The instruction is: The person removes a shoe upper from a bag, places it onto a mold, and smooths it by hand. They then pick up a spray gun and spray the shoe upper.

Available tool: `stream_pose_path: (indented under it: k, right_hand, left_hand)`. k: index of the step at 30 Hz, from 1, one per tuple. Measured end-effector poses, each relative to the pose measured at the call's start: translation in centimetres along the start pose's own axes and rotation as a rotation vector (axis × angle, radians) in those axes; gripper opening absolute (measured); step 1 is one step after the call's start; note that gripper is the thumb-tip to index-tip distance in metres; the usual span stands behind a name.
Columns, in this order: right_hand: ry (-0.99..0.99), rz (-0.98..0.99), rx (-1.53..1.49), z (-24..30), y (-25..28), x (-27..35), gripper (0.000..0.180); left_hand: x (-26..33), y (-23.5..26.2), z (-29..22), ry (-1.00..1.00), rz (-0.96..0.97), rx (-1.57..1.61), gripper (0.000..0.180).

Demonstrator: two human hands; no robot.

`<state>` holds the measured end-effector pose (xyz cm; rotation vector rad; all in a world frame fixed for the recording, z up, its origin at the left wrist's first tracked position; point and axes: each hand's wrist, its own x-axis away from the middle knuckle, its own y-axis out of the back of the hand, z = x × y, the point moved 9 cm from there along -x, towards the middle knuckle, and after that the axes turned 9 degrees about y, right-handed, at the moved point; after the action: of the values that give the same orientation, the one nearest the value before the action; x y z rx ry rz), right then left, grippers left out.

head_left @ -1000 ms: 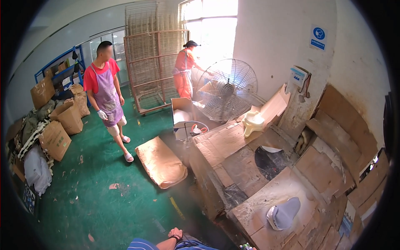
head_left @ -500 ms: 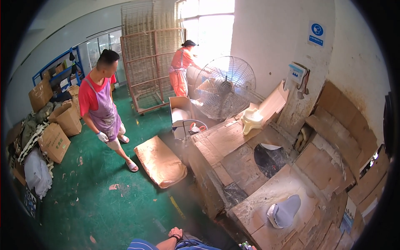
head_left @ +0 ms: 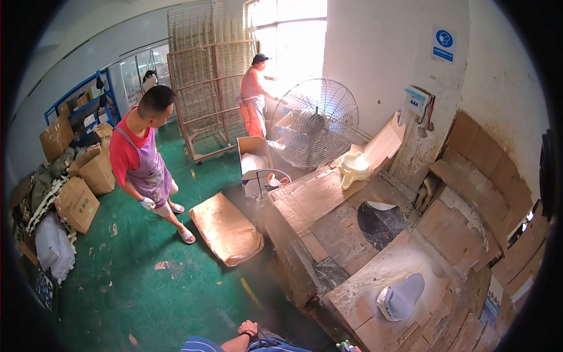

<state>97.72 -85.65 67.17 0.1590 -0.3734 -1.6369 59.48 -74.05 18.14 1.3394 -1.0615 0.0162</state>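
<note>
My left hand [head_left: 248, 327] is curled closed at the lower edge, a dark band at its wrist. It rests by dark cloth and a thin black cord; whatever it may hold is hidden. At the bottom edge, right of it, a small green and white object [head_left: 346, 347] is cut off by the frame. A bit of what may be my right hand shows beside it, too little to read its fingers. Nearby on the cardboard-covered bench [head_left: 363, 293] lies a grey, curved, cap-like piece [head_left: 404, 296] with a whitish rim, touched by neither hand.
A co-worker in a purple apron [head_left: 153, 158] stands left of a brown paper-covered bundle [head_left: 226, 229]. Another person [head_left: 253, 97] is behind a large caged fan [head_left: 316, 123]. A cream stool [head_left: 354, 170] stands on the bench. Cartons [head_left: 77, 205] line the left; a rack [head_left: 214, 88] stands behind.
The co-worker in the apron has leaned forward and shifted slightly right, bringing the other foot into view. The person by the fan has straightened up. My left hand has stayed in place.
</note>
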Motion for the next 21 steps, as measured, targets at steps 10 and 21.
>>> stream_pose_path:
  k: [10,21]
  right_hand:
    - [-0.065,-0.013,-0.042,-0.5,0.1,-0.1,0.042]
    - [0.002,-0.026,-0.028,0.4,0.2,-0.7,0.044]
  left_hand:
    - [-0.6,-0.5,0.1,-0.006,0.005,-0.024,0.042]
    - [-0.2,-0.5,-0.1,-0.005,0.014,-0.014,0.042]
